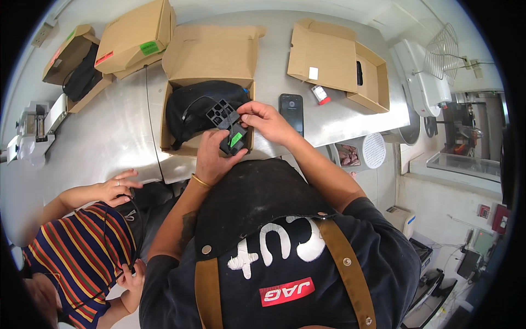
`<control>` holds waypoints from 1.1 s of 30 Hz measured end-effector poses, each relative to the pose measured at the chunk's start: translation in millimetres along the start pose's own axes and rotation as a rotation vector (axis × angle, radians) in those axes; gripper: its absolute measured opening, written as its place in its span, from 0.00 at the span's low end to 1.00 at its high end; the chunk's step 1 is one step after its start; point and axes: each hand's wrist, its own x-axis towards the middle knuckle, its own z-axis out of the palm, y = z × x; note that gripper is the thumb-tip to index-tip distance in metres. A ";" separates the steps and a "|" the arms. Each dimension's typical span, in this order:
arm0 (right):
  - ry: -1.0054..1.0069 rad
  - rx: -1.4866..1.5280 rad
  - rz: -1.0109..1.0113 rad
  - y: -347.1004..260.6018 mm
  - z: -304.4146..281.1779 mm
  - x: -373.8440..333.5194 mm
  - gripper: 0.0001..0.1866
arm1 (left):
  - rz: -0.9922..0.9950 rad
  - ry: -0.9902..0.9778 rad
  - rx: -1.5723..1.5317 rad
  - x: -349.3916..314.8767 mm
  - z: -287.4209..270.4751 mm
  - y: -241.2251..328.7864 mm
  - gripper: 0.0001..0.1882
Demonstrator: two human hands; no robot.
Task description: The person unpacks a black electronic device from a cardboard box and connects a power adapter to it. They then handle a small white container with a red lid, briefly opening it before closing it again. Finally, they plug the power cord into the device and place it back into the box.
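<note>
My left hand is closed around a small black block with a green label, thumb along its lower edge. Against its upper end sits a black piece with square openings; I cannot tell whether the two are joined. A thin black cable runs over them. My right hand pinches close to the right edge of these pieces, and what its fingertips hold is too small to make out. Both hands are over an open cardboard box, in which a black fabric pouch lies.
Right of the box, a smartphone and a small jar with a red lid lie on the steel table. Other cardboard boxes stand at the back right and far left. A person in a striped shirt holds a cable at left.
</note>
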 end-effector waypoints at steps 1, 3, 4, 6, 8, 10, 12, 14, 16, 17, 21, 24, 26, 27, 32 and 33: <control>0.006 0.042 0.005 1.9 -0.5 -3.9 0.16 | -0.021 0.022 0.010 -0.5 4.0 0.3 0.42; -0.012 0.054 -0.005 -0.5 0.0 -8.7 0.24 | -0.064 0.070 0.044 -3.4 11.3 -2.3 0.46; -0.037 0.021 -0.059 -0.7 2.5 -13.1 0.26 | -0.077 0.093 0.042 -4.5 15.1 -3.7 0.48; -0.089 -0.042 -0.171 -8.1 12.6 -22.2 0.32 | -0.099 0.137 0.041 -4.3 20.3 -6.2 0.51; -0.065 -0.414 -0.289 -19.5 15.6 -25.8 0.55 | -0.167 0.165 0.026 -4.6 23.9 -10.8 0.53; -0.053 -0.644 -0.389 -24.7 22.5 -26.5 0.64 | -0.210 0.187 0.021 -4.6 24.9 -12.7 0.54; -0.089 -0.657 -0.374 -25.4 19.8 -21.1 0.74 | -0.224 0.213 0.020 2.0 26.3 -9.2 0.55; -0.074 -0.663 -0.390 -20.7 17.7 -15.8 0.76 | -0.232 0.241 0.003 0.7 29.7 -11.9 0.56; -0.083 -0.672 -0.415 -20.3 16.7 -13.9 0.74 | -0.248 0.236 0.000 -2.8 29.2 -13.0 0.57; -0.090 -0.674 -0.425 -20.2 17.1 -12.6 0.73 | -0.299 0.244 -0.054 -4.8 28.6 -9.9 0.56; -0.077 -0.758 -0.498 -12.5 18.9 -3.9 0.66 | -0.405 0.227 -0.194 -12.5 27.7 0.7 0.56; -0.051 -0.767 -0.537 -10.4 22.7 -2.2 0.61 | -0.399 0.206 -0.204 -12.2 25.7 2.2 0.54; -0.026 -0.737 -0.563 -8.3 25.8 0.1 0.59 | -0.375 0.198 -0.185 -8.6 23.3 0.6 0.51; -0.016 -0.724 -0.574 -6.4 26.6 1.8 0.57 | -0.356 0.193 -0.167 -6.6 21.7 -0.7 0.49; 0.030 -0.702 -0.627 0.3 31.6 10.2 0.55 | -0.301 0.191 -0.051 0.6 12.4 -2.3 0.39; 0.030 -0.712 -0.628 0.5 32.5 11.0 0.55 | -0.301 0.194 -0.040 1.6 10.5 -2.4 0.37</control>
